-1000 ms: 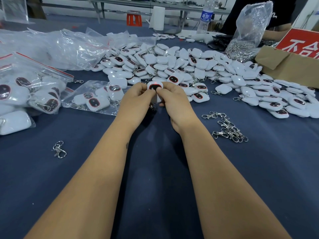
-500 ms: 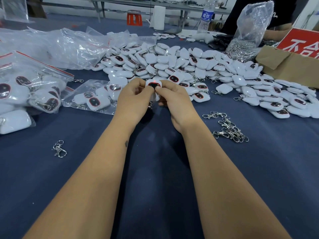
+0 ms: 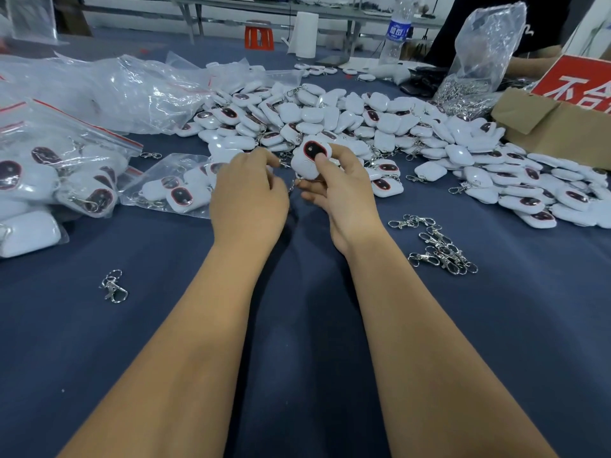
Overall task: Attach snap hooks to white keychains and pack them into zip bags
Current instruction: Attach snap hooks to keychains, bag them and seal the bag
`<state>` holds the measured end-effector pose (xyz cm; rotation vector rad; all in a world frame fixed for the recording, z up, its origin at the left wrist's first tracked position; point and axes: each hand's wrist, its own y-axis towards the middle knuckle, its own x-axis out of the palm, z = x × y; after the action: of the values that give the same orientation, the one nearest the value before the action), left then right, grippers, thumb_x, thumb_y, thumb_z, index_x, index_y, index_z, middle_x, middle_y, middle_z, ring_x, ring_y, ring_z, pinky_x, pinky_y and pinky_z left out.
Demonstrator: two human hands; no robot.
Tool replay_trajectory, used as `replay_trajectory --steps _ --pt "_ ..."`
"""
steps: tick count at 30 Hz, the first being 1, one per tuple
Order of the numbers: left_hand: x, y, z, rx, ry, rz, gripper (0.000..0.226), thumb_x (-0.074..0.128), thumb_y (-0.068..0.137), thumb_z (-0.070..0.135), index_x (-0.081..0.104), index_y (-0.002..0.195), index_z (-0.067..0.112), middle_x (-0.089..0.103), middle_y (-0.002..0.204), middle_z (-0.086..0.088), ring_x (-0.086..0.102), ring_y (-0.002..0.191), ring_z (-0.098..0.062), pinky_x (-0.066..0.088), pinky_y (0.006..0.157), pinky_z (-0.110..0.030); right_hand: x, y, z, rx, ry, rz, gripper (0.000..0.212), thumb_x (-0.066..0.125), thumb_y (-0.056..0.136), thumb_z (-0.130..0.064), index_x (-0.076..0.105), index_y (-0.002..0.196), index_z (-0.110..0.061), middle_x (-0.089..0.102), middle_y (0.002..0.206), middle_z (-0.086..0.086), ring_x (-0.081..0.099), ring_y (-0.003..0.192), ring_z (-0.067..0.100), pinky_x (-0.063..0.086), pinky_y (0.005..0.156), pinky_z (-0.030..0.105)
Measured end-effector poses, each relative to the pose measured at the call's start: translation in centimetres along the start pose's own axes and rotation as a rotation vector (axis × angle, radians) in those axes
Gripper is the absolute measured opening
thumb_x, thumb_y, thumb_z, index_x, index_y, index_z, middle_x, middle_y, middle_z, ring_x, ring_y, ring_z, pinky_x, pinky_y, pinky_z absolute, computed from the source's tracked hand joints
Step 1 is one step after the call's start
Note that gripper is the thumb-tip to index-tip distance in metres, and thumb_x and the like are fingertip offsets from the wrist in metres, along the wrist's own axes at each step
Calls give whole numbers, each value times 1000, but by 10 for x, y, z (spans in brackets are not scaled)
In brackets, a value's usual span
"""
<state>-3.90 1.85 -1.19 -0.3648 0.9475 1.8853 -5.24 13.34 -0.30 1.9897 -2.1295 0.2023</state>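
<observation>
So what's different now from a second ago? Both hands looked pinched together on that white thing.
The hands have parted. The right hand now holds the white keychain alone, thumb on its dark oval, and has turned its face toward the camera. The left hand has let go and drawn slightly left. The keychain pile, loose snap hooks and zip bags lie unchanged.
</observation>
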Motion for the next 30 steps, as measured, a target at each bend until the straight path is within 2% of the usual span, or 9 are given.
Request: replay_trajectory --steps 2,5,9,13,17,20,23,27,30 --pt "0 0 -5 -11 299 -44 36 54 88 17 55 123 12 53 121 -13 43 119 -34 37 81 -40 0 0 0 9 40 23 10 50 102 -17 56 110 -20 68 95 8 68 71 15 55 65 24" --pt "-4 -2 -3 11 441 64 46 57 82 6 51 128 8 47 125 -20 40 116 -38 27 77 -36 1 -1 0 -8 78 41 11 49 103 -21 54 113 -20 68 96 10 68 76 18 57 68 28" --pt "-7 -1 -2 -64 257 30 39 52 92 12 45 131 9 49 123 -20 49 105 -38 30 71 -37 -1 -1 -1 -8 195 40 8 44 105 -17 51 106 -21 65 94 15 70 75 23 60 71 31" --pt "-2 -4 -3 11 273 -71 31 43 93 9 59 119 10 65 101 -18 49 86 -32 30 67 -35 -4 1 0 33 240 44 26 45 101 1 47 125 -7 62 101 19 70 76 22 61 74 27" --pt "1 -7 1 48 365 -122 40 48 83 5 64 117 21 67 103 -10 56 101 -35 32 64 -33 -4 0 1 3 191 29 35 47 91 18 50 117 -5 65 90 15 66 79 22 59 73 23" --pt "0 -7 1 21 358 -114 32 51 85 4 61 115 8 60 112 -17 53 105 -39 31 67 -36 -3 0 1 -4 166 18 32 51 89 18 52 107 -8 66 86 13 68 78 22 58 70 23" --pt "-3 -7 2 -34 451 -107 6 52 88 10 53 85 5 57 100 -20 49 100 -40 28 63 -36 -3 -1 1 0 157 11 28 54 89 16 53 102 -8 66 84 12 69 79 23 59 73 26" --pt "-3 -6 -1 -63 458 -108 15 50 87 9 45 73 12 44 76 -8 40 72 -29 16 47 -29 -2 -2 1 15 163 -6 14 57 94 5 53 96 -8 67 81 11 71 76 21 60 74 27" --pt "-1 -4 -3 -71 348 -52 14 48 88 13 59 79 9 53 77 -9 43 72 -31 27 53 -32 2 -3 1 -5 207 -69 10 54 96 2 50 101 -6 69 83 8 71 85 25 59 81 31"
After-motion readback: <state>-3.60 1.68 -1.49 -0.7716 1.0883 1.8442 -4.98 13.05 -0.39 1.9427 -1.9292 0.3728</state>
